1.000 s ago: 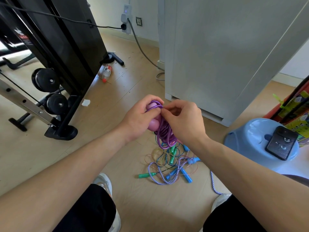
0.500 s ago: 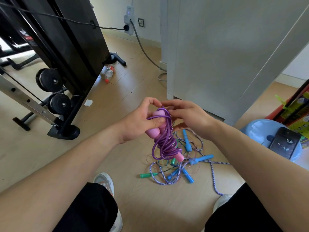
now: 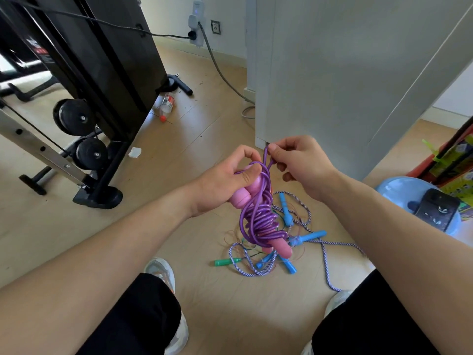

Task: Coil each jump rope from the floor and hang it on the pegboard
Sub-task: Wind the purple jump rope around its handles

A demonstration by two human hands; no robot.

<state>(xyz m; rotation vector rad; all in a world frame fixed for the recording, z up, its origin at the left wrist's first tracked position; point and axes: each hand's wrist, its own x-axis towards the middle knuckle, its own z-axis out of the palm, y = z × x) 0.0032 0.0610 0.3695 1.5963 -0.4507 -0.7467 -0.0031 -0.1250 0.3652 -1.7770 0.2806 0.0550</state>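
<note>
One purple jump rope (image 3: 258,221), coiled around its two pink handles (image 3: 245,196), hangs between two hands above the floor (image 3: 179,155). The left hand (image 3: 222,183) has its grip curled tight on the handles' upper ends. The right hand (image 3: 299,165) pinches a cord loop at the top. Below lies a tangled rope pile (image 3: 256,271) showing four blue handles (image 3: 311,238) and one green handle (image 3: 225,261).

At centre the left hand (image 3: 225,180) and right hand (image 3: 302,165) held the rope (image 3: 258,216) between them, above a rope pile (image 3: 256,270) on the floor (image 3: 204,139). A gym machine (image 3: 97,60) filled the upper left, a bottle (image 3: 167,105) beside its right foot; a cabinet (image 3: 332,73) stood upper right; a phone (image 3: 435,213) lay on a basin (image 3: 394,187) at the right edge.
</note>
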